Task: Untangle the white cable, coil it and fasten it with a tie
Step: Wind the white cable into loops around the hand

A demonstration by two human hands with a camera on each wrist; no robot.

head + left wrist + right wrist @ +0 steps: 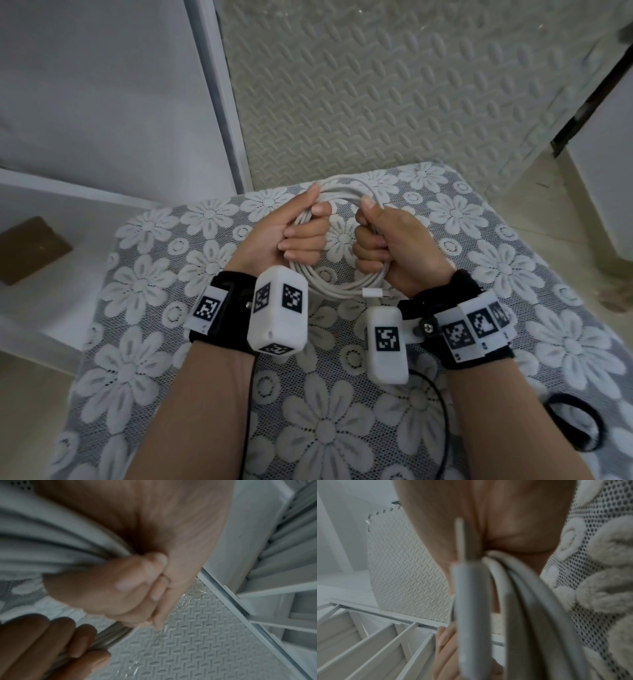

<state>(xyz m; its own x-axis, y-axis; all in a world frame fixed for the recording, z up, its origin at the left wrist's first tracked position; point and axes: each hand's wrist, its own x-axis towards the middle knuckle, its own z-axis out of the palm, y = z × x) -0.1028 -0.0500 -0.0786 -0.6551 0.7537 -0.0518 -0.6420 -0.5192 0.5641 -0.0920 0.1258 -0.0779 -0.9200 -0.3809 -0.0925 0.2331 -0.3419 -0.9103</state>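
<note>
- The left hand point(294, 233) grips one side of the coiled white cable point(342, 291).
- The right hand point(387, 240) grips the other side, above the flowered cloth point(513, 260).

Spread over the bench point(428, 171) with a lace cloth point(144, 284): grey net ground, large white raised flowers and small white rings between them. Covered right out to the rounded far corners and down the left side. Seen close up in the right wrist view as fuzzy white petals on open mesh point(599, 574).

Lying flat on the cloth near the right edge, a black loop point(552, 407), partly cut off by the forearm. Trailing across the cloth at the near middle, a thin black cord point(442, 411). Near the cloth at the centre, the lower arc of the coiled white cable point(342, 293); touching or just above, cannot tell.
</note>
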